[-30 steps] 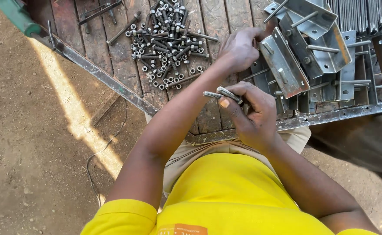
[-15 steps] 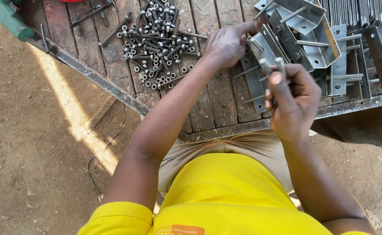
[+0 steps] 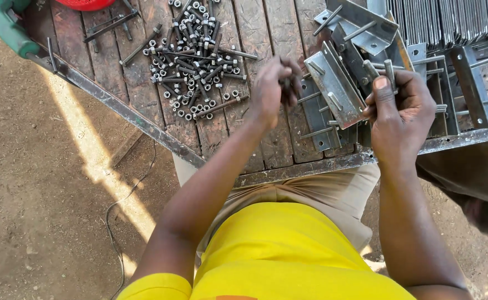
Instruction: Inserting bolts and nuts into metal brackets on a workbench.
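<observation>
Bolts (image 3: 387, 69), two or three grey ones, stand upright in the right hand (image 3: 399, 108), which is closed around them in the right centre of the frame, just before a grey metal bracket (image 3: 335, 83) lying among a stack of others. A second ago that hand sat lower, at the bench edge; it has since risen towards the bracket. The left hand (image 3: 272, 89), which was reaching into the brackets, has drawn back to centre frame, fingers curled, apparently pinching something small; what, cannot be told. A heap of loose bolts and nuts (image 3: 197, 55) lies on the wooden workbench (image 3: 255, 33), upper centre-left.
</observation>
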